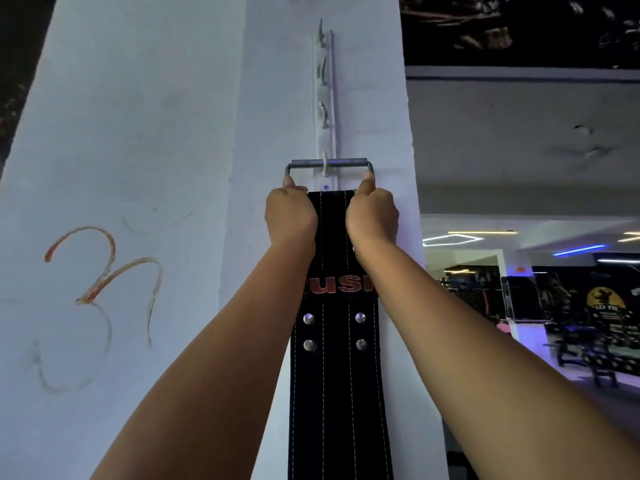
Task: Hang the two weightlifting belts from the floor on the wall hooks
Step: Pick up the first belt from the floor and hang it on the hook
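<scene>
Black leather with white stitching and red lettering, the wide weightlifting belt [341,341] hangs flat against the white pillar [270,98], running down out of view at the lower edge. You have it by its top end: your left hand [291,216] is clamped on the belt's left edge and your right hand [372,220] on its right edge, a finger of each reaching up to the corners of the grey metal buckle frame [329,165].

That frame's top bar sits across the lowest white hook [324,165] of the white vertical hook rail [324,98] on the pillar's right face. The hooks above it are bare.

You look to be at the hanging step for this belt. The bar seems to be caught behind the hook tip, though whether it has seated fully I cannot tell. Next, let the bar settle down into the hook's bend, ease your grip gently and check that the buckle carries the weight before both hands come away. No second belt shows here.
</scene>
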Motion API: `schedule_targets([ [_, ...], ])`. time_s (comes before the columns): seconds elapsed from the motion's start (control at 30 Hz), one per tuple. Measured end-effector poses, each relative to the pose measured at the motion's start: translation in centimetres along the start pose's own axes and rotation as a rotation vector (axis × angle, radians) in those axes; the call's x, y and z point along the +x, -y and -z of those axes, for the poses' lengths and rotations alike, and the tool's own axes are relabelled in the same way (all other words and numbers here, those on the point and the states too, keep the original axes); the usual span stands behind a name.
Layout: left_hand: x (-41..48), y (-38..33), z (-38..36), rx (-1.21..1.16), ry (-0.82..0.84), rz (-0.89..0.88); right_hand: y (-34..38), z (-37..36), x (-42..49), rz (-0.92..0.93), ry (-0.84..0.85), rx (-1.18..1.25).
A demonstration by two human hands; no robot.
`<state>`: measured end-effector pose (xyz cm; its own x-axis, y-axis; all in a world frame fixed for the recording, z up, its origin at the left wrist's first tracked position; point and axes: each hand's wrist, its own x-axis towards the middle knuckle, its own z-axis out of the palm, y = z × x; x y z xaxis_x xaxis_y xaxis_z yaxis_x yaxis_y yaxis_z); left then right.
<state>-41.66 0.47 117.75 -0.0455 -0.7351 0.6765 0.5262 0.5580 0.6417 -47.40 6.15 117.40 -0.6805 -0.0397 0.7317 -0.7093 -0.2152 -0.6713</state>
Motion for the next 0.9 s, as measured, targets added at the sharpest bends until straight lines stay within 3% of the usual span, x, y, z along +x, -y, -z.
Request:
schedule_targets([
  [0.4, -0.7, 0.5, 1.0, 0.084, 0.030, -0.065, 0.5, 0.5, -0.8, 0.006, 0.035, -0.002],
  [0.53, -2.2, 0.1, 2.6, 0.256, 0.170, -0.092, 0.4, 1.0, -1.5, -0.024, 0.084, 0.070],
  [0.63, -3.8, -0.2, 4.2, 0.455, 0.234, -0.217, -0.1, 1.9, -2.4, -0.012, 0.117, 0.004],
  [0.9, -9.1, 1.2, 9.0, 0.648, 0.342, -0.383, -0.7, 6.0, -9.7, 0.034, 0.196, -0.122],
])
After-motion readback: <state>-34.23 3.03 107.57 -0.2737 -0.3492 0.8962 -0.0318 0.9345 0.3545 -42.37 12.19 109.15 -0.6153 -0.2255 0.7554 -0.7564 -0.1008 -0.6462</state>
